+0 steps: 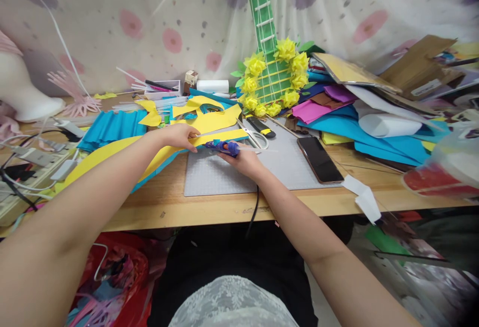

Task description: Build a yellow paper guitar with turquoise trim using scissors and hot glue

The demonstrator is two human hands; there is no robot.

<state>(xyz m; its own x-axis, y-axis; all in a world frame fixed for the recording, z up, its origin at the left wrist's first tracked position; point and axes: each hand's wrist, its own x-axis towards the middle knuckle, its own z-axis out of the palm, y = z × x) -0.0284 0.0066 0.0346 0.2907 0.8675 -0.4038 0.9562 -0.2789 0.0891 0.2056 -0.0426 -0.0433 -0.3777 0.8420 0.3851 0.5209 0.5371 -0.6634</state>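
My right hand [245,161] is wrapped round a blue glue gun [231,148], with a clear glue stick showing at its back end. Its nozzle points left, close to the blue edge of a long yellow paper piece [101,160] with blue paper along its underside. My left hand [179,136] pinches this piece near its far end, thumb and fingers close together. A pale thin strip shows by those fingertips. Beneath the hands lies a grey cutting mat [220,182]. White-handled scissors [256,138] and a black and yellow utility knife [262,127] rest just beyond the glue gun.
Behind stands a green paper guitar [267,42] ringed with yellow paper flowers. A phone [320,160] lies right of centre. Coloured paper sheets [381,137] pile up at the right, near a plastic cup [441,167]. Pleated blue paper [114,130] and a power strip [33,179] are left.
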